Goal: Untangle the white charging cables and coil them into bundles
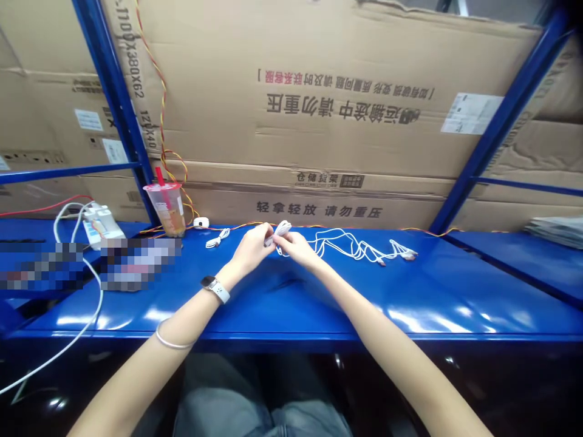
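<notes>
Head: cable (pixel 282 229) (white) in both grips (pixel 251 249) (pixel 296 250)

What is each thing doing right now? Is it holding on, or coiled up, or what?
left hand: holding the cable
right hand: holding the cable too
cable: bunched in loops at the hands, the rest lying loose on the shelf
small cable: coiled, lying apart
cup: standing upright, straw in it
power strip: lying flat, white cords attached

Glossy blue metal shelf (pixel 291 303), matt cardboard boxes (pixel 346 79), apparently smooth plastic cable (pixel 364 250)
</notes>
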A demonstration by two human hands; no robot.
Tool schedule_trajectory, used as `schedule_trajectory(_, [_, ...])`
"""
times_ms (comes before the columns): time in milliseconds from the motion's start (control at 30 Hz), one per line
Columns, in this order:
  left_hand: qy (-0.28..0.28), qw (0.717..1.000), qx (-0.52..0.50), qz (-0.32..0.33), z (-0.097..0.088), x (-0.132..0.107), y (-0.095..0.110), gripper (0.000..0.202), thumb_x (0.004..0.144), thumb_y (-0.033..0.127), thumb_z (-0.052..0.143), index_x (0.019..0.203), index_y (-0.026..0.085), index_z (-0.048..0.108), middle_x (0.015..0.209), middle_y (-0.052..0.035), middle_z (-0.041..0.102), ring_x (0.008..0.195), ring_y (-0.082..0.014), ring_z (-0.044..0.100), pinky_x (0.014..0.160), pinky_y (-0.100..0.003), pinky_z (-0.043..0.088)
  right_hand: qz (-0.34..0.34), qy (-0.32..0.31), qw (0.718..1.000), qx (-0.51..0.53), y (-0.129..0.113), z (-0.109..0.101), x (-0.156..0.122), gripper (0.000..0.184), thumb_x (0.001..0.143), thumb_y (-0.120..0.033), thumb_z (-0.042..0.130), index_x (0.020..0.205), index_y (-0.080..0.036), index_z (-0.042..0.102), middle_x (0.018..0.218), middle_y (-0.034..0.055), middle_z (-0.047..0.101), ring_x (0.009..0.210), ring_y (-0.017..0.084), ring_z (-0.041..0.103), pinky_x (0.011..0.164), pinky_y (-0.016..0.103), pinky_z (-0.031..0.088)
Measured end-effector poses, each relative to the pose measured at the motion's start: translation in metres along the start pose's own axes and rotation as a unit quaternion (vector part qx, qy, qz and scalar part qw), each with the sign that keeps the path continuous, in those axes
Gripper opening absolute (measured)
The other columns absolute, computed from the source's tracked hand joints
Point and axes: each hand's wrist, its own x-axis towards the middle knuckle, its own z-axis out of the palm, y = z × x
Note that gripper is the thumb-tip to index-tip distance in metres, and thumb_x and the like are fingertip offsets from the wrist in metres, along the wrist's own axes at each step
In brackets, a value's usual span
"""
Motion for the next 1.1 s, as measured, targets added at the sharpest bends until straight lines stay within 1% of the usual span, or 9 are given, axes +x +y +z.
schedule_trajectory(167, [0.002, 0.995, -0.101, -0.020, -0.005, -0.001, 0.004, 0.016, 0.077, 0.023, 0.059, 0.091, 0.016, 0.057, 0.084, -0.0038, 0.066, 0.074, -0.0159, 0.061, 0.068, -0.027, 0.047, -0.022, -0.020, 0.999, 0.031, 0.004, -0.005, 0.001, 0.023, 0.080, -0.033, 0.045, 0.063, -0.018, 0.049, 0.058, -0.0020, 0.052, 0.058, 0.012, 0.049, 0.058, 0.023, 0.037])
schedule_trajectory(300, [-0.044, 0.964, -0.245, -0.096, -0.002, -0.002, 0.008, 0.034, 0.077, 0.024, 0.059, 0.110, 0.018, 0.053, 0.088, -0.0024, 0.065, 0.066, -0.0135, 0.062, 0.056, -0.023, 0.047, -0.042, -0.010, 0.999, -0.018, -0.001, -0.006, -0.002, 0.023, 0.078, -0.028, 0.040, 0.059, -0.018, 0.048, 0.058, -0.0022, 0.049, 0.058, 0.012, 0.045, 0.056, 0.023, 0.031])
schedule_trajectory(433, [-0.054, 0.885, -0.423, -0.189, 0.000, 0.001, 0.010, 0.018, 0.077, 0.022, 0.057, 0.093, 0.018, 0.048, 0.076, 0.0018, 0.057, 0.059, -0.0099, 0.058, 0.051, -0.022, 0.047, -0.053, 0.029, 0.994, -0.087, -0.003, -0.009, -0.003, 0.024, 0.075, -0.028, 0.038, 0.053, -0.019, 0.038, 0.054, -0.0029, 0.039, 0.056, 0.011, 0.037, 0.055, 0.025, 0.024])
schedule_trajectory(600, [0.043, 0.768, -0.599, -0.223, -0.026, 0.008, -0.005, 0.023, 0.074, 0.019, 0.060, 0.076, 0.020, 0.037, 0.060, 0.0085, 0.042, 0.043, -0.0036, 0.039, 0.041, -0.015, 0.033, -0.012, 0.124, 0.984, -0.126, 0.010, -0.032, 0.000, 0.024, 0.072, -0.026, 0.038, 0.051, -0.020, 0.029, 0.052, -0.0030, 0.027, 0.055, 0.011, 0.028, 0.055, 0.027, 0.018])
schedule_trajectory(733, [0.069, 0.764, -0.584, -0.265, -0.038, 0.008, -0.022, 0.031, 0.070, 0.024, 0.073, 0.074, 0.018, 0.042, 0.050, 0.0114, 0.031, 0.037, -0.0015, 0.027, 0.035, -0.013, 0.018, -0.025, 0.134, 0.980, -0.144, 0.013, -0.044, -0.001, 0.023, 0.074, -0.024, 0.038, 0.053, -0.019, 0.031, 0.052, -0.0028, 0.031, 0.056, 0.011, 0.032, 0.055, 0.026, 0.020])
schedule_trajectory(800, [0.031, 0.775, -0.554, -0.302, -0.032, 0.006, -0.023, 0.032, 0.070, 0.034, 0.075, 0.078, 0.014, 0.051, 0.050, 0.0109, 0.032, 0.036, -0.0001, 0.024, 0.034, -0.014, 0.014, -0.060, 0.116, 0.978, -0.165, 0.009, -0.042, -0.003, 0.024, 0.078, -0.024, 0.038, 0.055, -0.019, 0.034, 0.053, -0.0028, 0.035, 0.056, 0.012, 0.035, 0.056, 0.026, 0.022])
schedule_trajectory(900, [-0.055, 0.775, -0.541, -0.321, -0.020, 0.003, -0.017, 0.039, 0.072, 0.045, 0.073, 0.082, 0.010, 0.060, 0.061, 0.0022, 0.051, 0.035, 0.0019, 0.026, 0.033, -0.015, 0.015, -0.116, 0.090, 0.956, -0.255, 0.003, -0.033, -0.008, 0.025, 0.083, -0.021, 0.039, 0.059, -0.019, 0.040, 0.055, -0.0016, 0.044, 0.058, 0.013, 0.040, 0.059, 0.025, 0.024])
schedule_trajectory(1000, [-0.124, 0.765, -0.558, -0.297, -0.014, -0.002, -0.008, 0.033, 0.073, 0.039, 0.073, 0.084, 0.010, 0.062, 0.083, -0.0065, 0.064, 0.038, 0.0034, 0.027, 0.033, -0.014, 0.017, -0.168, 0.076, 0.916, -0.357, 0.000, -0.029, -0.012, 0.026, 0.087, -0.019, 0.040, 0.063, -0.018, 0.048, 0.060, 0.0012, 0.054, 0.064, 0.015, 0.044, 0.067, 0.027, 0.026])
schedule_trajectory(1100, [-0.156, 0.754, -0.571, -0.285, -0.016, -0.007, 0.000, 0.026, 0.075, 0.034, 0.072, 0.084, 0.011, 0.063, 0.083, -0.0050, 0.062, 0.040, 0.0030, 0.026, 0.035, -0.014, 0.018, -0.197, 0.084, 0.892, -0.398, 0.002, -0.031, -0.015, 0.026, 0.091, -0.021, 0.041, 0.069, -0.017, 0.054, 0.066, 0.0034, 0.060, 0.069, 0.016, 0.047, 0.070, 0.028, 0.026])
